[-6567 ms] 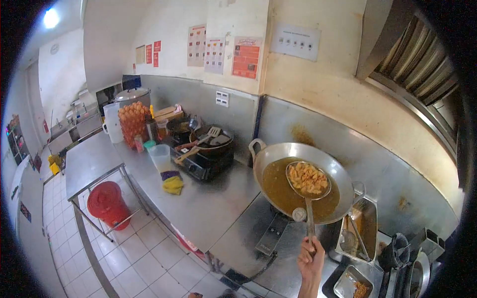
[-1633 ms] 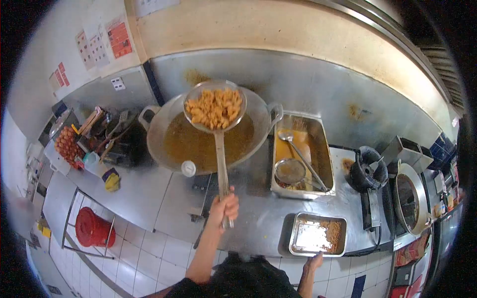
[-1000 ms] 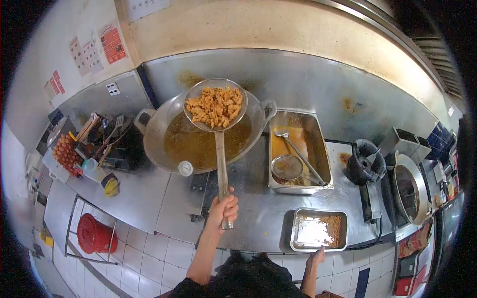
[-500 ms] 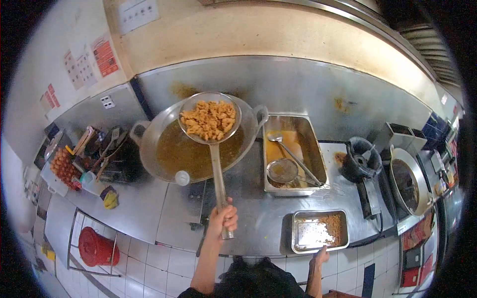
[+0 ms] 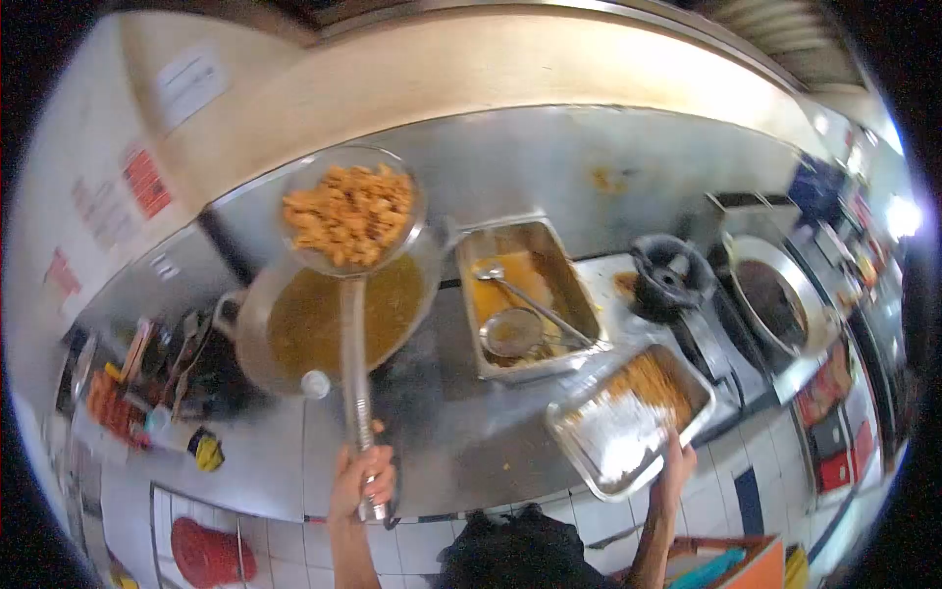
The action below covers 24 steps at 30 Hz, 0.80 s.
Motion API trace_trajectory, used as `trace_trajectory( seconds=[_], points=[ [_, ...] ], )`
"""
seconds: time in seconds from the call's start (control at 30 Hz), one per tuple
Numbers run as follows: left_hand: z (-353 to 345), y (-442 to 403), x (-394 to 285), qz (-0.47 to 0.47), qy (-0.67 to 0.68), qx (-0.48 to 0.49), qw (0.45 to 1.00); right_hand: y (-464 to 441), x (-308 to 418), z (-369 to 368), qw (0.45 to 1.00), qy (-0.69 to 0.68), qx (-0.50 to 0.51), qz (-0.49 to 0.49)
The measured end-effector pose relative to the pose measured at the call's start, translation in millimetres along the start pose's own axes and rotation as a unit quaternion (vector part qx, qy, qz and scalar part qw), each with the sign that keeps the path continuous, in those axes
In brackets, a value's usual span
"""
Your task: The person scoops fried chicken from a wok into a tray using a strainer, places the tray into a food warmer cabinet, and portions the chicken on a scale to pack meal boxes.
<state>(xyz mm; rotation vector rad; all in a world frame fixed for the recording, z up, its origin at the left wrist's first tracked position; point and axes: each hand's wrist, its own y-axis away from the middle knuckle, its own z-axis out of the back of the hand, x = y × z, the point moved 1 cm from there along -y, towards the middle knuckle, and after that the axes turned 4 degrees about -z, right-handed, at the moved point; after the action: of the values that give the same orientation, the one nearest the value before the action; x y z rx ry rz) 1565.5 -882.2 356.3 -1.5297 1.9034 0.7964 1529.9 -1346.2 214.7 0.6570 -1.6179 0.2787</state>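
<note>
My left hand (image 5: 363,481) is wrapped round the handle of a large metal strainer (image 5: 354,344). Its round bowl, heaped with golden-brown fried pieces (image 5: 349,214), is above the back of a big wok (image 5: 253,339) of brown oil. My right hand (image 5: 675,469) grips the front edge of a shallow metal tray (image 5: 579,447), which is tilted and holds orange-brown crumbs (image 5: 650,388). Behind the tray is a deep rectangular pan (image 5: 540,371) of oily liquid, with a ladle (image 5: 530,304) and a small round strainer (image 5: 511,333) in it.
A black burner (image 5: 673,278) and another wok (image 5: 770,304) are on the right. At the left are a cluttered stove, brown eggs (image 5: 113,402) and a yellow cloth (image 5: 207,451). Below the counter (image 5: 442,442) stands a red bin (image 5: 208,553).
My right hand has taken hold of the crumb tray and lifted and tilted it. The loaded strainer is raised higher in my left hand. The view has swung to the right.
</note>
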Motion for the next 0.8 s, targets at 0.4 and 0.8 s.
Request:
trace_trajectory(
  seconds=[0.4, 0.8],
  points=[
    [-54, 33, 14, 0.107, -0.174, 0.062, 0.977, -48, 52, -216, 0.978, -0.018, 0.206, -0.006],
    [-12, 24, 81, 0.095, -0.504, 0.067, 0.856, -122, 10, -266, 0.990, 0.049, 0.128, 0.035]
  ],
)
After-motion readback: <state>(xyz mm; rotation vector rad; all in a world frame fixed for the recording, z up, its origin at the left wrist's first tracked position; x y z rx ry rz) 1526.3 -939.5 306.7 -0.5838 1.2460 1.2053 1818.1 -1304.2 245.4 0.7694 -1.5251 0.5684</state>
